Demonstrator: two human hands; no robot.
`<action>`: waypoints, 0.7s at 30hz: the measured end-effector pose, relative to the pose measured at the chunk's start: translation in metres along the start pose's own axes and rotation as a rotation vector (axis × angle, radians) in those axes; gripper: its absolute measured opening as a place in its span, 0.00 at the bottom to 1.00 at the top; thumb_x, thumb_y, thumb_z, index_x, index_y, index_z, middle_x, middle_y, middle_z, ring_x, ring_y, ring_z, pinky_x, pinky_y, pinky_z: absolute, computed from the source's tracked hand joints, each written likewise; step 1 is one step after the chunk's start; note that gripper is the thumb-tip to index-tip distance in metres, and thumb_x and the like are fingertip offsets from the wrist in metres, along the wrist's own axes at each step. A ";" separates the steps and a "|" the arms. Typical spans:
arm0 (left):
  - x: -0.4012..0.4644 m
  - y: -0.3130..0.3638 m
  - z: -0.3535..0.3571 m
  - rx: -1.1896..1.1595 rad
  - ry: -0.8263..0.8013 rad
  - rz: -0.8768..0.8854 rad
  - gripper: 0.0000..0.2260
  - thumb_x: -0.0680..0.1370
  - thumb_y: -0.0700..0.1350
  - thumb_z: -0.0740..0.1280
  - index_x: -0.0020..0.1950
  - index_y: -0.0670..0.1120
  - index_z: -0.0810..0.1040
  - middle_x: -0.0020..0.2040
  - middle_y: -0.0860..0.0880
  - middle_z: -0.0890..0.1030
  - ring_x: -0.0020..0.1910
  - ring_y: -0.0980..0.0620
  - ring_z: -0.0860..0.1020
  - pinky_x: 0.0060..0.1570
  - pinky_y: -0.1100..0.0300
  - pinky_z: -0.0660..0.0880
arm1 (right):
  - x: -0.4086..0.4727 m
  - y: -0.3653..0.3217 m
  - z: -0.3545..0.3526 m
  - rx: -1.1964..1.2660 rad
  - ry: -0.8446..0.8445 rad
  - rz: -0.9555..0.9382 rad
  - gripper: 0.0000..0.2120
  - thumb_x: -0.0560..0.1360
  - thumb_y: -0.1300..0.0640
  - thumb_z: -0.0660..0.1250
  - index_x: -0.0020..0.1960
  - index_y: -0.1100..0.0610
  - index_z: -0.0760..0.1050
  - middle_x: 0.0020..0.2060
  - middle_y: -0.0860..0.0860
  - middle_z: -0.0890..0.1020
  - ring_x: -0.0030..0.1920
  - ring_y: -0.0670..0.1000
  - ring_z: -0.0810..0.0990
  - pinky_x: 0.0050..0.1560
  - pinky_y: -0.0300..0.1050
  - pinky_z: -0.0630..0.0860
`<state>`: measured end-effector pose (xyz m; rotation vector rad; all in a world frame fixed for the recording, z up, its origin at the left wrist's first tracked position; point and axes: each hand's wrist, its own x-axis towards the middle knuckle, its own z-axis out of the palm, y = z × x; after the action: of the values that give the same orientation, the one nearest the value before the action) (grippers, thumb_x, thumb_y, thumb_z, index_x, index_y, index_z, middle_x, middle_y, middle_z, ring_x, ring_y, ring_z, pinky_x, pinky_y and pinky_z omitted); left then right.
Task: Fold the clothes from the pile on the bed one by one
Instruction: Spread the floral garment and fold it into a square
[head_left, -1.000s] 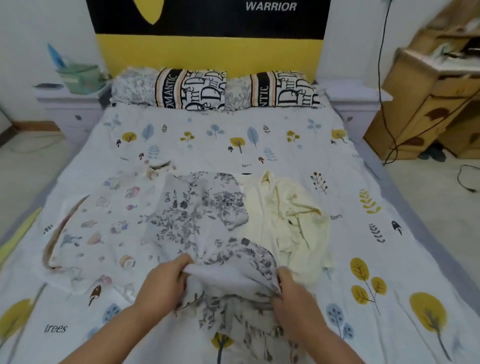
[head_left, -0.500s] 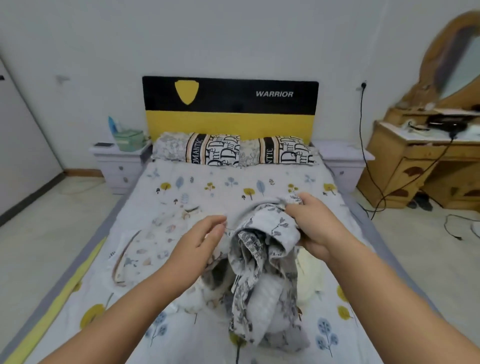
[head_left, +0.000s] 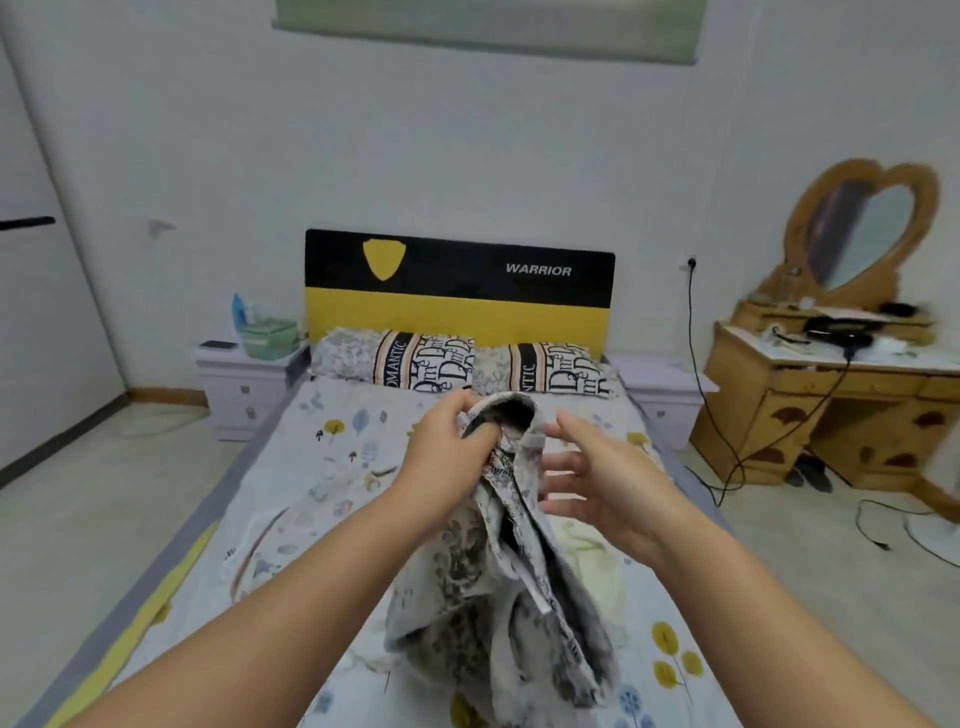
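Floral garment (head_left: 498, 587) hangs from left hand's (head_left: 447, 457) gripping fingers; right hand (head_left: 602, 488) beside, fingers spread.

Left hand (head_left: 447, 447) raised, fingers curled in a grip — right hand (head_left: 597, 467) spread.

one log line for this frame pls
phase: lift to unfold | left hand: grips floral garment | right hand: open beside it

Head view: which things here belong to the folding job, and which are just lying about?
Job:
floral garment, held up by left hand
right hand, fingers spread beside it
pale yellow garment
printed garment
bed

Lying about:
pillows
nightstand
dresser
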<state>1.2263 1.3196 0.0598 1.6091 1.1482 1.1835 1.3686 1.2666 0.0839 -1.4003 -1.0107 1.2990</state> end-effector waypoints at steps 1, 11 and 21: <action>0.002 -0.002 -0.001 -0.014 0.031 -0.044 0.04 0.77 0.42 0.62 0.43 0.48 0.71 0.31 0.48 0.70 0.27 0.50 0.66 0.30 0.58 0.61 | -0.011 0.004 -0.001 -0.084 -0.043 -0.001 0.16 0.73 0.37 0.61 0.54 0.45 0.73 0.47 0.47 0.77 0.42 0.46 0.77 0.37 0.39 0.75; 0.018 -0.005 -0.012 -0.292 0.080 -0.307 0.06 0.78 0.42 0.64 0.44 0.44 0.68 0.33 0.46 0.72 0.29 0.50 0.70 0.29 0.59 0.66 | -0.030 0.051 -0.007 -0.926 0.167 -0.214 0.16 0.73 0.69 0.59 0.49 0.47 0.70 0.33 0.50 0.71 0.30 0.49 0.68 0.27 0.41 0.61; 0.040 -0.019 -0.086 0.502 -0.128 0.014 0.11 0.69 0.37 0.74 0.40 0.51 0.75 0.39 0.50 0.77 0.35 0.53 0.74 0.32 0.61 0.68 | -0.017 -0.025 -0.064 -0.679 0.462 -0.207 0.08 0.71 0.68 0.67 0.41 0.56 0.78 0.38 0.56 0.82 0.36 0.54 0.78 0.33 0.42 0.72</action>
<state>1.1450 1.3707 0.0710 2.0331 1.4258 0.8200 1.4314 1.2495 0.1113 -1.9185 -1.2803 0.4377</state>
